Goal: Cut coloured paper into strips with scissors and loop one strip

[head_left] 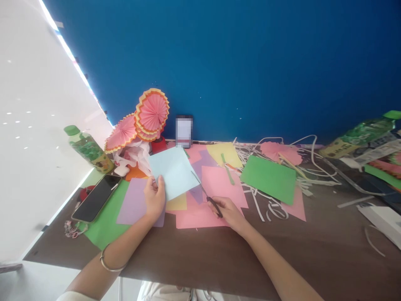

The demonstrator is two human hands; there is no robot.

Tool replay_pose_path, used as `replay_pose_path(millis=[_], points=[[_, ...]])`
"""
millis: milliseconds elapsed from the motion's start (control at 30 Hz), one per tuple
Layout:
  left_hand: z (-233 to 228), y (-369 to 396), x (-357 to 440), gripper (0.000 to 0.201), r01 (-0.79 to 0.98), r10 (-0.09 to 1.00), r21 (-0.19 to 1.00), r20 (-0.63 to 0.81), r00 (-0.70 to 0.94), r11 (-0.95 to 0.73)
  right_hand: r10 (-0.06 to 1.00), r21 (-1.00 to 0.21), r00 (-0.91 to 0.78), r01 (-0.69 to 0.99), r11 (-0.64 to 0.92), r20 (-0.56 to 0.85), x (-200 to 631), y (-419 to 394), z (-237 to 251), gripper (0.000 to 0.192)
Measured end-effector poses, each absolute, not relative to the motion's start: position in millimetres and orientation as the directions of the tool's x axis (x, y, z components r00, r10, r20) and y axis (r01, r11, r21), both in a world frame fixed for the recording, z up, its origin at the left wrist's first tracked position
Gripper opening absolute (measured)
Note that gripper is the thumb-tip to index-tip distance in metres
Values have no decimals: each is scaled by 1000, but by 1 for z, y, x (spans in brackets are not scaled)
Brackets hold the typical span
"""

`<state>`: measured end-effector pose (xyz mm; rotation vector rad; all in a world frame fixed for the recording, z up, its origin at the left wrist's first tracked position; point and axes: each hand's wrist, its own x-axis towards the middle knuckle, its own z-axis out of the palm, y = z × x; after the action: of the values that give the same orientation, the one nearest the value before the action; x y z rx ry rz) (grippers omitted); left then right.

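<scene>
A light blue sheet of paper (175,173) is held up by its lower left edge in my left hand (155,195), thumb on top. My right hand (226,212) grips the dark handles of a pair of scissors (208,197). Their blades point up and left, reaching the right edge of the blue sheet; I cannot tell whether they touch it. Beneath lie pink sheets (222,184) and a purple sheet (131,202). A green sheet (269,177) rests to the right of the scissors.
Folded pink paper fans (153,110) and a green-capped bottle (89,150) stand at the back left. A black phone (97,197) lies on the left; another phone (184,130) leans on the blue wall. White paper strips (275,210) and a second bottle (360,136) are on the right.
</scene>
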<state>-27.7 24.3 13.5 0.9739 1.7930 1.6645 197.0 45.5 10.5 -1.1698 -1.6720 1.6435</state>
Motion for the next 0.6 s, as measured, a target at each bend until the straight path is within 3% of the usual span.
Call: replay_pose_path(millis=[600], points=[[15, 23, -25, 24, 231, 791, 973, 132, -597, 13, 830, -972, -517, 205, -116, -208, 196, 44, 12, 34]])
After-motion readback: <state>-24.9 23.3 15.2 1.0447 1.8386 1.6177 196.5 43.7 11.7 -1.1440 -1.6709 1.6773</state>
